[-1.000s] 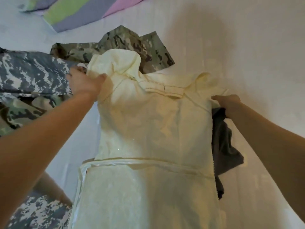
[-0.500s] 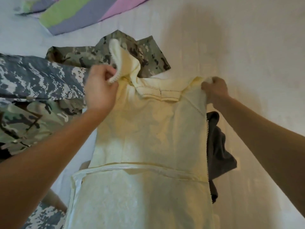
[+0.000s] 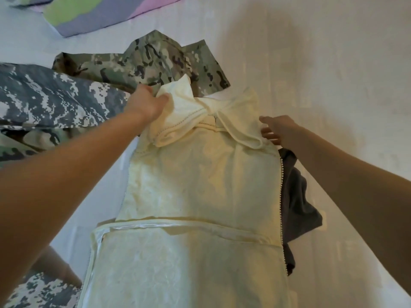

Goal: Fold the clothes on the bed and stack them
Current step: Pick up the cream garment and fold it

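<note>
A cream-yellow garment [image 3: 200,185] lies lengthwise on the white bed, its collar end far from me. My left hand [image 3: 145,103] grips the left sleeve, which is bunched and drawn inward over the collar. Beside the folded-in right shoulder, my right hand [image 3: 278,130] has its fingers spread and relaxed, touching the fabric edge without holding it. A dark grey garment [image 3: 298,201] sticks out from under the cream one's right side.
A green camouflage garment [image 3: 155,61] lies just beyond the collar. Grey digital camouflage clothing [image 3: 44,101] is spread at the left, with more [image 3: 40,294] at the bottom left. A striped pastel cloth [image 3: 93,12] lies at the top left. White sheet [image 3: 333,74] stretches to the right.
My left hand has pulled the left sleeve inward across the collar. My right hand has let go of the right shoulder, which now lies folded inward, and its fingers have opened.
</note>
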`<control>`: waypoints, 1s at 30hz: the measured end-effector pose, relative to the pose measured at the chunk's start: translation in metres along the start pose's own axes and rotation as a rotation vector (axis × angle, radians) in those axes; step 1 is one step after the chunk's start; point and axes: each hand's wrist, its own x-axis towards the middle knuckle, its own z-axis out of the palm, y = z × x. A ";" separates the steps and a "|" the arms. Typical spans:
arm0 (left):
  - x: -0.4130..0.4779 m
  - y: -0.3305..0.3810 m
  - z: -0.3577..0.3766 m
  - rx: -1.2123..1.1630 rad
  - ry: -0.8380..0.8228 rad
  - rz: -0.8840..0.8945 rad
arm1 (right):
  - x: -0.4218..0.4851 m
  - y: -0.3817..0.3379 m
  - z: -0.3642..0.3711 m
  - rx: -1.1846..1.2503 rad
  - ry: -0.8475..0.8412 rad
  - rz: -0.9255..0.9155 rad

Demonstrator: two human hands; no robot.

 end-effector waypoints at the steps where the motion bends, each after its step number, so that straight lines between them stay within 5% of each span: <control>1: 0.006 0.003 -0.001 0.010 -0.042 -0.042 | 0.001 -0.003 0.001 0.029 -0.027 0.014; 7: 0.023 0.010 0.001 0.071 -0.152 -0.230 | 0.002 -0.017 0.020 0.141 -0.008 0.019; 10: 0.020 0.010 -0.010 -0.119 -0.158 -0.228 | -0.010 -0.025 0.010 0.222 -0.041 -0.104; 16: -0.056 -0.049 -0.064 -0.161 -0.091 0.416 | -0.084 -0.004 -0.043 0.077 -0.076 -0.691; 21: -0.128 -0.126 -0.058 0.226 -0.155 0.584 | -0.139 0.073 -0.044 -0.556 -0.134 -1.038; 26: -0.161 -0.170 -0.028 0.404 -0.236 0.513 | -0.153 0.131 -0.015 -0.921 -0.091 -1.045; 30: -0.164 -0.176 -0.015 0.368 -0.030 0.447 | -0.162 0.140 -0.004 -0.460 0.083 -0.722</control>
